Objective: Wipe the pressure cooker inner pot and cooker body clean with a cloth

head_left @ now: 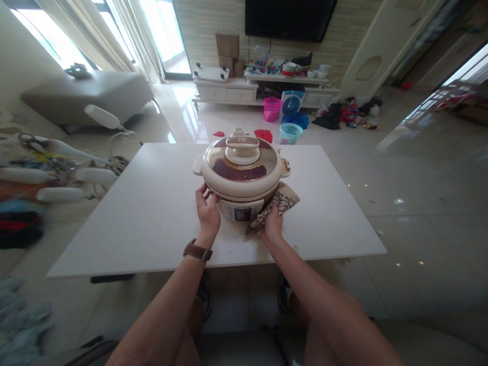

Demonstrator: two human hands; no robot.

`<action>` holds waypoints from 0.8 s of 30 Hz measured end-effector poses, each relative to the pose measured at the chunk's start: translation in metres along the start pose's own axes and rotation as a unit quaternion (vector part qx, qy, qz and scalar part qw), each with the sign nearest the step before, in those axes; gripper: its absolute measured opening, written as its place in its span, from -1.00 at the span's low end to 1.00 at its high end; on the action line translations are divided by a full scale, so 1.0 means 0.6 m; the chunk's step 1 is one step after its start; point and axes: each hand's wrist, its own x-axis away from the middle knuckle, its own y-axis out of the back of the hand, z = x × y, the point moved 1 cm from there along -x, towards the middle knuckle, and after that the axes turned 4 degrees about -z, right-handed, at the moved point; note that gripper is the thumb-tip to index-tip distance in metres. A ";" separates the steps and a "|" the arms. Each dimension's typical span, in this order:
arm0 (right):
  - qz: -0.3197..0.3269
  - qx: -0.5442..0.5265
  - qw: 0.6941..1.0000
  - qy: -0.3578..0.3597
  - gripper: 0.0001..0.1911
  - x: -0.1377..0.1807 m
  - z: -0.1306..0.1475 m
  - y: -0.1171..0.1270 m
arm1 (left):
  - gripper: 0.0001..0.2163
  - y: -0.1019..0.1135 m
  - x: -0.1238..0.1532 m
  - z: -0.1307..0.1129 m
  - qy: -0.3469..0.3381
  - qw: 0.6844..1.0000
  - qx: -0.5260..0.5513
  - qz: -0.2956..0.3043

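A cream electric cooker (236, 189) stands upright on the white table (152, 213). Its domed lid (242, 143) is on, with a brown-and-red band at the front and a knob handle on top. A small control panel (242, 213) faces me. My left hand (209, 211) grips the cooker's left front side below the rim, fingers curled against it. In my right hand (272, 221) is a bunched beige and brown patterned cloth (285, 199), pressed to the cooker's right front side. The cooker body hides part of the fingers.
Beyond the table are a pink basket (272, 110), a light-blue basket (291, 133) and a low cabinet (224, 93) with clutter. A white-armed lamp (63, 194) lies close to the table's left edge. A grey bench (91, 96) stands farther left.
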 end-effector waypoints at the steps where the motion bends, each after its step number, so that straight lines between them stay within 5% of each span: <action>1: 0.008 -0.023 1.000 -0.013 -0.43 0.021 -0.001 0.004 | -0.55 -0.001 0.000 -0.003 0.001 1.000 -0.004 -0.007; 5: 0.048 -0.167 0.983 -0.057 -0.41 0.081 0.041 0.018 | -0.61 -0.004 0.002 -0.016 -0.011 0.999 -0.018 -0.035; 10: 0.049 -0.214 0.973 -0.071 -0.47 0.080 0.117 0.022 | -0.61 -0.004 0.004 -0.021 -0.032 0.998 -0.026 -0.041; 24: 0.038 -0.231 0.971 -0.038 -0.35 0.119 0.129 0.012 | -0.57 -0.015 0.014 -0.013 -0.076 0.993 -0.064 -0.061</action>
